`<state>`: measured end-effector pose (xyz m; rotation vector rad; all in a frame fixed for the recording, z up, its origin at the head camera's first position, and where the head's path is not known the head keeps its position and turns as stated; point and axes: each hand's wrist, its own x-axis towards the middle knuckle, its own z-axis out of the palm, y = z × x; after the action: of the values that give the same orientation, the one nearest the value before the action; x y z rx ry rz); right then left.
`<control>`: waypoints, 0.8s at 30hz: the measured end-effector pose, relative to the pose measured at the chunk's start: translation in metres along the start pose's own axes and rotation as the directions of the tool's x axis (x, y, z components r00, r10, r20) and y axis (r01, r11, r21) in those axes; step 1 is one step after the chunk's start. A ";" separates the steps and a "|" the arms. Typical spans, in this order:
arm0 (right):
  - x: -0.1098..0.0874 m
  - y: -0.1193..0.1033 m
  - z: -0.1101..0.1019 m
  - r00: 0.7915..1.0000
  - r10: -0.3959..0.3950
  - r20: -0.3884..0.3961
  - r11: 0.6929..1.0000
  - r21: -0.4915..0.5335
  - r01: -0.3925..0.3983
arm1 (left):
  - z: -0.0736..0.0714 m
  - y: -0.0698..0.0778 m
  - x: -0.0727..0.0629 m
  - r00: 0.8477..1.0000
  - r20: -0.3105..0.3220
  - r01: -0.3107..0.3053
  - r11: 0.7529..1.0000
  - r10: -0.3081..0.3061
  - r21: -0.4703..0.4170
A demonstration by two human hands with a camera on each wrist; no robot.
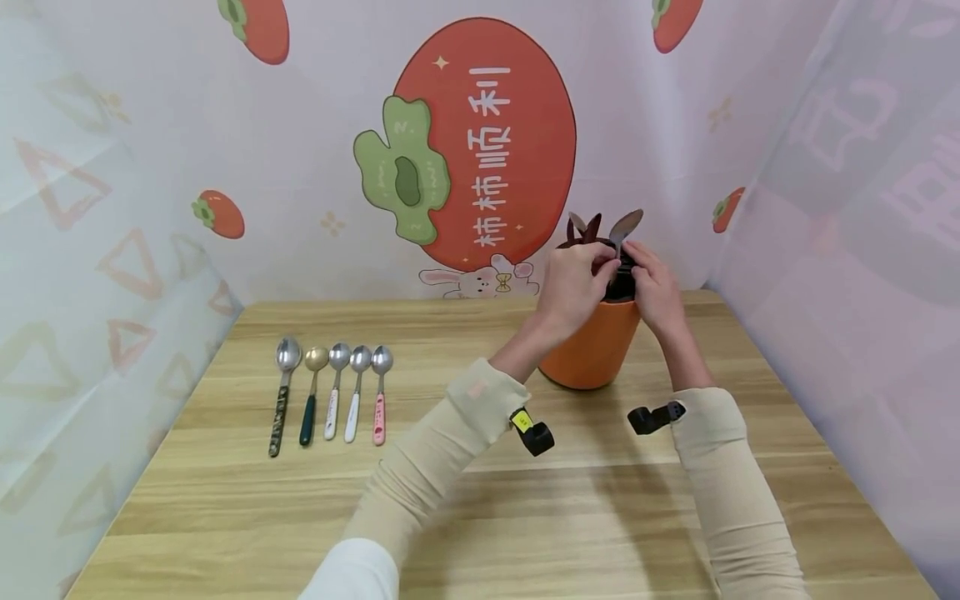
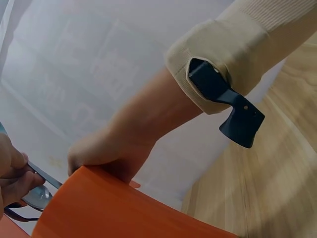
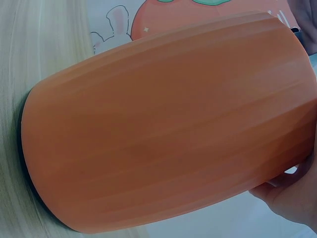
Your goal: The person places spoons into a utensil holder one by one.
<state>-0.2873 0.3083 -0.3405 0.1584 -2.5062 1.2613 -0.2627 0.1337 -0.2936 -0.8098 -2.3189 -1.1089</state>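
Note:
At the tall orange bucket (image 1: 590, 346), my left hand (image 1: 572, 287) pinches the handle of a metal spoon (image 1: 626, 223) whose bowl points up above the rim. In the left wrist view, the same left hand (image 2: 11, 171) is at the left edge beside shiny metal (image 2: 39, 198). My right hand (image 1: 658, 287) grips the bucket's right rim, its fingers bent over the edge and partly hidden inside. The bucket's side (image 3: 168, 124) fills the right wrist view, with the right hand (image 3: 292, 198) at its upper end. Dark reddish-brown utensils (image 1: 588, 229) stick up behind my left hand.
Several spoons lie in a row on the wooden table (image 1: 465, 517) at the left: a large one with a dark patterned handle (image 1: 280, 417), a gold-bowled one with a green handle (image 1: 308, 417), white-handled ones (image 1: 352, 417) and a pink-handled one (image 1: 379, 417). A printed cloth (image 1: 315, 125) hangs behind.

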 end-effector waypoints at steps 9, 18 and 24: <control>-0.002 -0.001 -0.001 1.000 -0.010 -0.004 1.000 -0.022 0.010 | 0.008 -0.008 -0.004 0.999 0.017 0.033 0.999 -0.033 0.006; 0.000 0.001 0.001 1.000 0.004 -0.002 1.000 -0.012 -0.004 | 0.008 -0.012 -0.008 0.997 0.022 0.071 0.997 -0.072 0.042; -0.001 -0.001 0.001 1.000 0.013 -0.004 1.000 -0.017 -0.013 | 0.000 -0.015 -0.015 0.998 0.000 0.061 0.998 -0.061 -0.007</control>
<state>-0.2863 0.3069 -0.3402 0.1364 -2.5184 1.2433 -0.2622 0.1214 -0.3108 -0.7460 -2.3553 -1.1436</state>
